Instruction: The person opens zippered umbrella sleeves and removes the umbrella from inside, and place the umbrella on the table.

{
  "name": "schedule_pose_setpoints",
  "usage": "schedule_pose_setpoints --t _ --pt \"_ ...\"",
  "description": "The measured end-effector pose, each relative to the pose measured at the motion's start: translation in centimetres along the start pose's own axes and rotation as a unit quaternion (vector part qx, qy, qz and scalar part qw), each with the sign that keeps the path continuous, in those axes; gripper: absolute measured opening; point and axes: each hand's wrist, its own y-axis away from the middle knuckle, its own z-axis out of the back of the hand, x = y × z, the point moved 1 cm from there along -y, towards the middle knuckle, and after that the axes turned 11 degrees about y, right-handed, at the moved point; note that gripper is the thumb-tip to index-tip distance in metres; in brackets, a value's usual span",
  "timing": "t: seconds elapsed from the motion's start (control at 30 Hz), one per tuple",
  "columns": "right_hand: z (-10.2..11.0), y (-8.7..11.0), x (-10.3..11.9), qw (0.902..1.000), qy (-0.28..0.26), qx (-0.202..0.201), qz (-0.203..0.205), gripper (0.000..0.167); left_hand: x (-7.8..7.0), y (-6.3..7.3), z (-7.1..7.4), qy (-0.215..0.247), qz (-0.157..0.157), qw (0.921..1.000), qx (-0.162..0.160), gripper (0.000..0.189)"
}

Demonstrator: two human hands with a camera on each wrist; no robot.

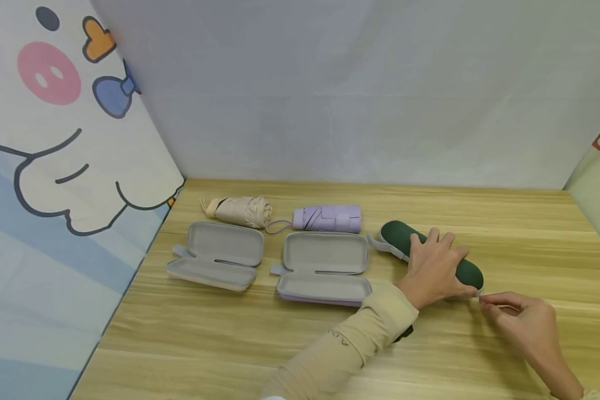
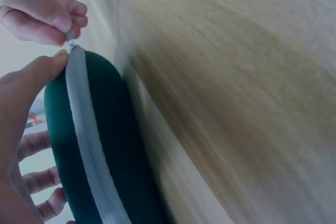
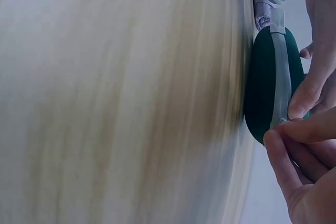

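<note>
A dark green zippered case [image 1: 469,274] lies slantwise on the table, its grey zipper [image 2: 87,129] running closed along the side in the left wrist view. My left hand [image 1: 432,272] grips this case from above, fingers over the far side and thumb by the zipper's near end. At that end my right hand [image 1: 527,322] pinches the small zipper pull [image 2: 69,38] between thumb and forefinger. A grey strap [image 1: 382,244] sticks out from the case's left end. What the case holds is hidden.
Left of the green case, a purple case [image 1: 325,253] and a cream case [image 1: 225,244] lie open, grey inside. Behind them are a folded purple umbrella [image 1: 332,218] and a folded beige umbrella [image 1: 242,211]. A pale wall [image 1: 355,111] borders the wooden table [image 1: 190,344].
</note>
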Motion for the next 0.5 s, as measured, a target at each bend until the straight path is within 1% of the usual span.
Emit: schedule_pose_setpoints --t 0.13,0.27,0.37,0.43,0.5 --pt "-0.2 0.1 0.5 0.9998 -0.007 -0.018 0.006 0.008 -0.3 0.0 -0.1 -0.003 0.009 0.9999 -0.002 0.074" --pt "-0.3 -0.2 0.7 0.9997 -0.012 -0.022 0.009 0.008 -0.8 0.0 -0.2 -0.007 0.026 0.9996 -0.006 0.073" --pt "-0.3 -0.4 0.5 0.9994 -0.012 -0.026 0.019 0.009 -1.1 0.1 -0.2 -0.005 0.038 0.9992 -0.009 0.071" --pt "-0.2 -0.7 0.3 0.9987 -0.011 -0.035 0.037 0.009 -1.0 0.1 -0.1 -0.002 0.036 0.9993 -0.010 0.072" --pt "0.0 -0.9 0.2 0.9979 -0.009 -0.043 0.049 0.009 -0.7 0.0 0.1 0.005 0.028 0.9996 -0.005 0.072"
